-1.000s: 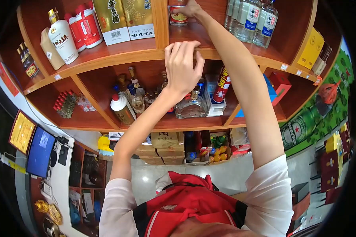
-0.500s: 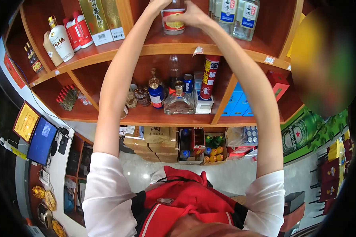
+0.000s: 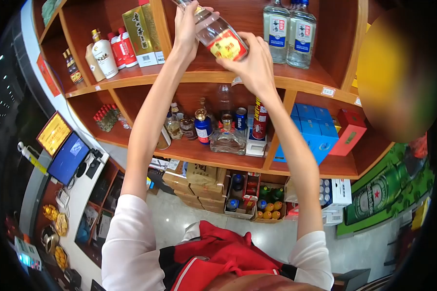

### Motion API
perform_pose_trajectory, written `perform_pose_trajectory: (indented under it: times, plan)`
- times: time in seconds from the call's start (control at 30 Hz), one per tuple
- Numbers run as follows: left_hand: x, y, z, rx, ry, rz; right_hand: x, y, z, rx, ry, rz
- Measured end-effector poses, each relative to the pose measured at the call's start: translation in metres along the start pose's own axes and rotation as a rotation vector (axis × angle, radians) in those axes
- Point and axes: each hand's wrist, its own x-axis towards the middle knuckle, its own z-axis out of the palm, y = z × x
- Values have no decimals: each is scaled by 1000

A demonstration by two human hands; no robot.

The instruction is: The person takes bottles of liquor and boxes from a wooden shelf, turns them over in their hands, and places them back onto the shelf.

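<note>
A clear glass bottle (image 3: 217, 36) with a red and yellow label is held tilted in front of the upper shelf, its neck toward the upper left. My left hand (image 3: 187, 30) is wrapped round the neck end. Around the lower end, beside the label, my right hand (image 3: 255, 63) is closed. Two clear bottles with blue and white labels (image 3: 302, 36) stand upright on the upper shelf, right of my right hand. A gold box (image 3: 143, 36) and a white bottle (image 3: 104, 56) stand to the left of my left hand.
The lower shelf (image 3: 189, 145) holds a blue bottle (image 3: 202, 127), a Pepsi can (image 3: 241, 119), a red spray can (image 3: 260, 121) and blue boxes (image 3: 310, 133). Cartons (image 3: 194, 186) sit below. A counter with a monitor (image 3: 69, 157) is at the left.
My left hand has come up from the shelf edge to the bottle. The bottle, upright on the shelf before, is now raised and tilted between both hands. The view has shifted.
</note>
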Motion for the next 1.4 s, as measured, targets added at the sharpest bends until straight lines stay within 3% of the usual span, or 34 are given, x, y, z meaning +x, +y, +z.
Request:
perform_pose_trajectory:
  times: [0.17, 0.33, 0.57, 0.77, 0.97, 1.3, 1.4]
  plan:
    - [-97, 33, -5, 3, -12, 97, -62, -33, -6, -55, 162, -75]
    - [-167, 63, -45, 22, 50, 159, -109, -56, 36, 80, 157, -156]
    - [-215, 112, -173, 113, 329, 162, -132, -137, 147, 226, -16, -263]
    - [-239, 162, -321, 112, 543, 278, -146, -235, 283, 321, -118, -333]
    - [-228, 205, -465, 223, 741, 396, -137, -329, 419, 331, -156, -364]
    - [-122, 225, -619, 253, 612, 574, -43, -385, 569, 137, -244, -463]
    - [-66, 222, -651, 444, 573, 623, -4, -386, 606, 108, -260, -431]
